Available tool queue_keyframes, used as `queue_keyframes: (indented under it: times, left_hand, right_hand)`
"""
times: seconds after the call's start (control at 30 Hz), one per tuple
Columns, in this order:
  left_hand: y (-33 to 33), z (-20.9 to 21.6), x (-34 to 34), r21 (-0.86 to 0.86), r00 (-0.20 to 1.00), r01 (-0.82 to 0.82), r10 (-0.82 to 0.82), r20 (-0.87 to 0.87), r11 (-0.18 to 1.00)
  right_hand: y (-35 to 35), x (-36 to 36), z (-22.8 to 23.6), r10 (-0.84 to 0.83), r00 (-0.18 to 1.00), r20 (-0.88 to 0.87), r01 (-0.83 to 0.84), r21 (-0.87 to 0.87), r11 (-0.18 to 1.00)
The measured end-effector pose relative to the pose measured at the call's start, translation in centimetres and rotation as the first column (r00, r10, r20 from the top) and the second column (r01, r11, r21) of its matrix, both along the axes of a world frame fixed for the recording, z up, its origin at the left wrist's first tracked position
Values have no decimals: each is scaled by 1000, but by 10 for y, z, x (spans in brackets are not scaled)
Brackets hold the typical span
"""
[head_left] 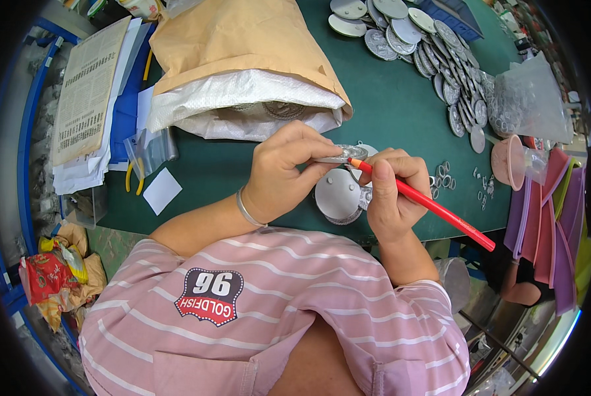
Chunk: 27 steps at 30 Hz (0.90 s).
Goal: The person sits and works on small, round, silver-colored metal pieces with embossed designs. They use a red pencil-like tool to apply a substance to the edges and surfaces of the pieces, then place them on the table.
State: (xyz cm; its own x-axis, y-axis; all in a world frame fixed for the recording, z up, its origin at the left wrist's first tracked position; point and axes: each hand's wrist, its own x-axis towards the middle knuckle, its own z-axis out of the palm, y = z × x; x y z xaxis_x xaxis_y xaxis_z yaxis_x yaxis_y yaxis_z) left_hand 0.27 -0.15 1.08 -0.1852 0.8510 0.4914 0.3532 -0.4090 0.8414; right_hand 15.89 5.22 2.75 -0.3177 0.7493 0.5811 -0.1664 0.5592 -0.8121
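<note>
My left hand (279,173) pinches a silver metal medal (333,156) between thumb and fingers, tilted nearly edge-on above the table. A red pencil (444,219) is gripped in my right hand (395,195), its sharpened tip at the medal's right edge. Whether the tip presses on the metal or only meets it in the view, I cannot tell. Right below my hands lies a small stack of round silver medals (338,194), the top one showing a plain face. Other medals beside it are partly covered by my right hand.
Far right on the green table (229,168) lies a large heap of silver medals (440,59). Near it are loose metal rings (444,177), a pink cup (508,162) and a clear plastic bag (529,99). A brown sack (242,39) stands ahead; papers (89,99) and yellow-handled pliers (134,177) lie left.
</note>
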Motion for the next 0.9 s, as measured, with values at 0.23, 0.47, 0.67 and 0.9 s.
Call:
queue_keyframes:
  times: [0.23, 0.47, 0.67, 0.9]
  left_hand:
    - [2, 2, 5, 15, 997, -24, 23, 70, 1000]
    - [0, -1, 5, -11, 999, -34, 34, 35, 999]
    - [-1, 0, 3, -65, 994, -99, 96, -49, 993]
    - [-3, -7, 3, 0, 986, -125, 124, -112, 992]
  right_hand:
    - [1, 7, -7, 89, 996, 29, -87, -68, 994]
    - [1, 2, -5, 86, 988, -131, -93, -54, 994]
    - [0, 1, -8, 61, 997, -51, -63, -48, 997]
    - [-5, -4, -4, 27, 999, 39, -25, -52, 998]
